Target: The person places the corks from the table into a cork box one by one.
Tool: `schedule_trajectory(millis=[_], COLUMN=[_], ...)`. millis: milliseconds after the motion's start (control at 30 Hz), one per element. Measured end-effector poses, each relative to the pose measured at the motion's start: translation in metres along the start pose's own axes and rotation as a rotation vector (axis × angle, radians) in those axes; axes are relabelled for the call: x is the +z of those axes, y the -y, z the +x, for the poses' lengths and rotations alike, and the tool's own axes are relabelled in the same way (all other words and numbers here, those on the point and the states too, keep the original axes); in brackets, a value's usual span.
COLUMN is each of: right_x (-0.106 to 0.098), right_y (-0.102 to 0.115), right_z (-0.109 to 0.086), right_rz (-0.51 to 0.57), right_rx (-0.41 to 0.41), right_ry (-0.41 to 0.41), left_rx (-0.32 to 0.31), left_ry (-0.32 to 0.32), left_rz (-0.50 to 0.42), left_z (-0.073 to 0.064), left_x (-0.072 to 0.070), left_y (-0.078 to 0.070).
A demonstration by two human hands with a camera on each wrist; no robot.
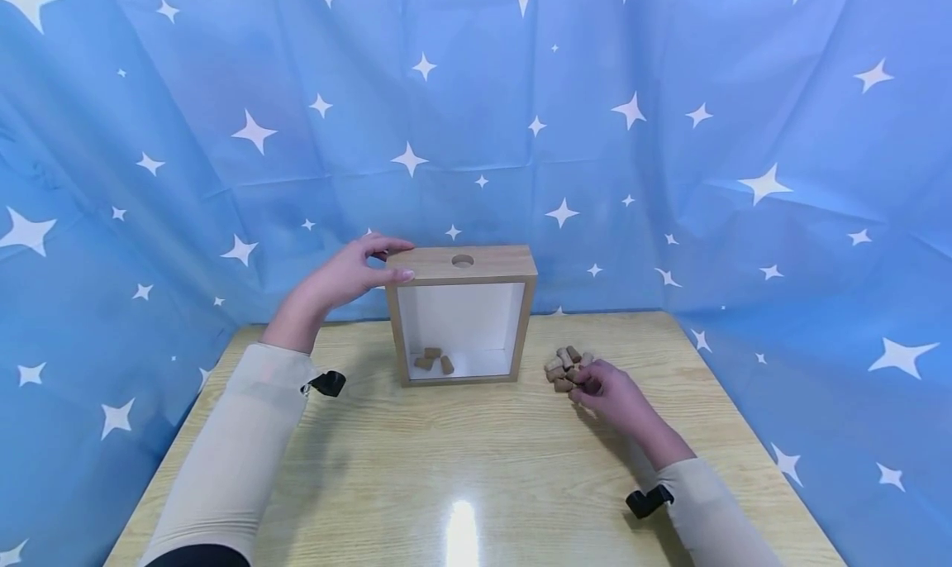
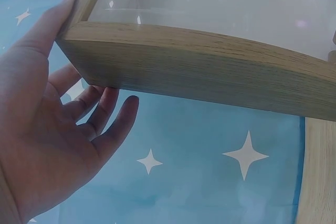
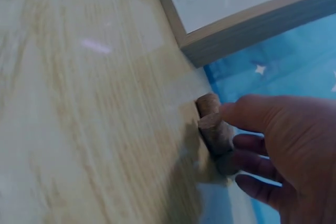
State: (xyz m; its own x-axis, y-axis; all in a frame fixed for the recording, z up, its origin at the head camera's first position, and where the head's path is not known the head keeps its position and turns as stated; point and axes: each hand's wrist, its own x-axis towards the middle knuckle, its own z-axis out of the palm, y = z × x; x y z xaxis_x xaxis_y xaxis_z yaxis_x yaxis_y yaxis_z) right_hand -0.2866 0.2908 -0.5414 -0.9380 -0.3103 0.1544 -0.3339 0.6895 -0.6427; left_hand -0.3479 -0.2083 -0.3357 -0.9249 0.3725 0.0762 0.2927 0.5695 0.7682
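My left hand (image 1: 348, 274) grips the top left corner of an upright wooden box (image 1: 431, 263), thumb on the front edge and fingers toward the back. The box has a round hole (image 1: 463, 261) in its top and a clear front. Inside, several corks (image 1: 447, 364) lie at the bottom left. Right of the box, my right hand (image 1: 613, 397) reaches down to a small pile of corks (image 1: 563, 385). In the right wrist view, its thumb is right at a cork (image 3: 215, 129), with the other fingers bent on the far side. I cannot tell whether it pinches one.
Everything stands on a light wood-grain table (image 1: 446, 451). A blue curtain with white stars (image 1: 476, 137) hangs close behind the box and along both sides. Each sleeve carries a small black wrist device (image 1: 328, 383).
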Motion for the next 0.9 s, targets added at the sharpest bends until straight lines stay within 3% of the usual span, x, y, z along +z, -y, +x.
schedule_trajectory(millis=[533,900], right_x=[0.0037,0.0066], right_y=[-0.0062,-0.0057], right_z=[-0.0012,-0.0037], right_rz=[-0.080,-0.091], right_rx=[-0.047,-0.041], right_ry=[0.065,0.044], left_rx=[0.012,0.007], left_ry=[0.002,0.002], left_rz=[0.015,0.004], left_z=[-0.0010,-0.0023], left_x=[0.0010,0.0016], left_y=[0.0025,-0.0022])
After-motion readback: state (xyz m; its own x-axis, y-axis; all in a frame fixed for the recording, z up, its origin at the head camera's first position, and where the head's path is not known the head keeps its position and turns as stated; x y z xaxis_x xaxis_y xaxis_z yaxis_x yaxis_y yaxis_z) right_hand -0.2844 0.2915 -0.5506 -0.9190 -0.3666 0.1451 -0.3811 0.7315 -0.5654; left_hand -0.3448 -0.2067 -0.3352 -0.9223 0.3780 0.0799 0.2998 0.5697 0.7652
